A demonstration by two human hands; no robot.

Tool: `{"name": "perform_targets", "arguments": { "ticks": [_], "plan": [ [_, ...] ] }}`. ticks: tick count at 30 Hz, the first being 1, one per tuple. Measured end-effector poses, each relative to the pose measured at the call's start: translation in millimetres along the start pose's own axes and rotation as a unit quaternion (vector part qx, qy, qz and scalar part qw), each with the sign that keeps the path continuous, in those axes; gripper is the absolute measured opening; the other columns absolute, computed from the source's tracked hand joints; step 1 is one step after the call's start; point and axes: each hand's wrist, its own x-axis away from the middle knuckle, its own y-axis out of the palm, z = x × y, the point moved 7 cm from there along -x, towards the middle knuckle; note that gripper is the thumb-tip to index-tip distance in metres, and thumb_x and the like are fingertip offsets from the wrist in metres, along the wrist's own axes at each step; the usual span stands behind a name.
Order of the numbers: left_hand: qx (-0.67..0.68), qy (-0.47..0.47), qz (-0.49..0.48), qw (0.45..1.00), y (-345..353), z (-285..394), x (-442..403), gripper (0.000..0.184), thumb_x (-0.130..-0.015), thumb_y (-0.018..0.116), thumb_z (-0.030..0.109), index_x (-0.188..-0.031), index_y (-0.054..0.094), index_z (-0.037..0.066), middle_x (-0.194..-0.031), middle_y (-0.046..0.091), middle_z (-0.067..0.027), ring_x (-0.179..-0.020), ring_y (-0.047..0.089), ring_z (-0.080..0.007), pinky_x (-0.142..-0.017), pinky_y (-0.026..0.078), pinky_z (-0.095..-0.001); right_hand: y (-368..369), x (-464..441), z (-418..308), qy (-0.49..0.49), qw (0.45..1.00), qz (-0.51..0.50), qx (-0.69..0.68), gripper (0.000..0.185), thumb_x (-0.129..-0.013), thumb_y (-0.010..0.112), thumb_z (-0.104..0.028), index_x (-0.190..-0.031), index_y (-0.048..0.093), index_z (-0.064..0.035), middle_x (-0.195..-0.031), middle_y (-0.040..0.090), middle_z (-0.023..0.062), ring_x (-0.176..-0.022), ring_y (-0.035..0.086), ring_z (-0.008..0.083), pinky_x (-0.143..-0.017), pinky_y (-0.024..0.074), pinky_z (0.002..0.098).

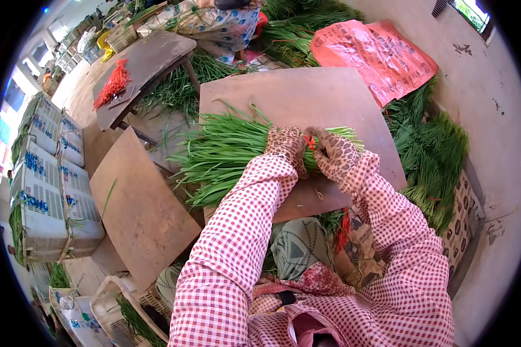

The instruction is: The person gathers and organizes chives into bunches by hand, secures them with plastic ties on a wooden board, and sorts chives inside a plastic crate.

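Observation:
A bundle of long green stalks [226,147] lies across the wooden board [283,89], leaves to the left and pale cut ends to the right. My left hand [286,150], in a leopard-print glove, is wrapped over the middle of the bundle. Just right of it, my right hand [334,155], gloved the same way, has its fingers pinched together at a red tie [310,141] on the bundle. The tie's lower part is hidden by the fingers. Small plant scraps lie on the board below the hands.
Red ties [114,84] lie on a dark table [156,49] at upper left. White crates [40,191] stand at far left, near a tilted brown board [142,202]. A red sack [376,58] and green heaps [434,150] are at right. More red ties [343,231] hang below the board.

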Motion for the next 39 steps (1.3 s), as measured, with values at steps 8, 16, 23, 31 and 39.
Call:
{"name": "perform_targets", "arguments": {
  "ticks": [8, 16, 23, 31, 39],
  "plan": [
    [0.026, 0.013, -0.001, 1.0, -4.3, 0.1, 6.1, 0.112, -0.047, 0.082, 0.048, -0.138, 0.026, 0.013, -0.138, 0.031, -0.0111, -0.129, 0.027, -0.0264, -0.107, 0.019, -0.0423, 6.9, 4.7, 9.6, 0.028, 0.99, 0.042, -0.135, 0.022, -0.088, 0.053, -0.019, -0.101, 0.057, -0.0011, -0.083, 0.058, 0.0065, -0.08, 0.054, 0.0137, -0.07, 0.0443, 0.0275],
    [0.073, 0.023, 0.048, 0.996, -7.8, 1.5, 6.6, 0.101, -0.052, 0.083, 0.036, -0.136, 0.029, 0.016, -0.131, 0.042, -0.0109, -0.125, 0.036, -0.0257, -0.105, 0.022, -0.0455, 81.8, 114.5, 9.8, -0.246, 0.958, 0.144, -0.037, 0.025, -0.072, 0.057, -0.007, -0.097, 0.057, -0.0024, -0.105, 0.051, 0.0179, -0.1, 0.049, 0.033, -0.084, 0.0409, 0.0416],
    [0.08, 0.028, 0.04, 0.996, -11.0, 0.0, 3.0, 0.102, -0.049, 0.084, 0.032, -0.135, 0.031, 0.015, -0.131, 0.042, -0.0117, -0.124, 0.038, -0.0264, -0.103, 0.026, -0.0467, 53.8, 114.2, -1.0, -0.044, 0.984, 0.017, -0.169, 0.012, -0.084, 0.053, -0.012, -0.092, 0.055, -0.0031, -0.094, 0.05, 0.0147, -0.087, 0.052, 0.0269, -0.076, 0.0433, 0.0374],
    [-0.028, 0.071, 0.214, 0.974, -27.7, 12.7, 62.6, 0.071, -0.068, 0.072, 0.035, -0.128, 0.041, 0.014, -0.127, 0.045, -0.0122, -0.12, 0.04, -0.0239, -0.1, 0.029, -0.0446, 62.0, 80.6, 49.3, 0.107, 0.657, 0.169, -0.727, 0.012, -0.092, 0.048, -0.021, -0.087, 0.049, -0.0101, -0.064, 0.049, 0.0019, -0.065, 0.052, 0.0179, -0.063, 0.0439, 0.0337],
    [0.66, -0.092, -0.022, 0.746, 74.4, 33.8, 63.3, 0.029, -0.086, 0.054, 0.029, -0.09, 0.062, 0.001, -0.075, 0.062, -0.0102, -0.072, 0.06, -0.0221, -0.074, 0.048, -0.031, 73.4, 81.2, 40.7, 0.136, 0.646, 0.189, -0.727, 0.009, -0.091, 0.05, -0.016, -0.088, 0.051, -0.0077, -0.057, 0.043, -0.0004, -0.059, 0.05, 0.0147, -0.049, 0.038, 0.0288]
  ]
}}
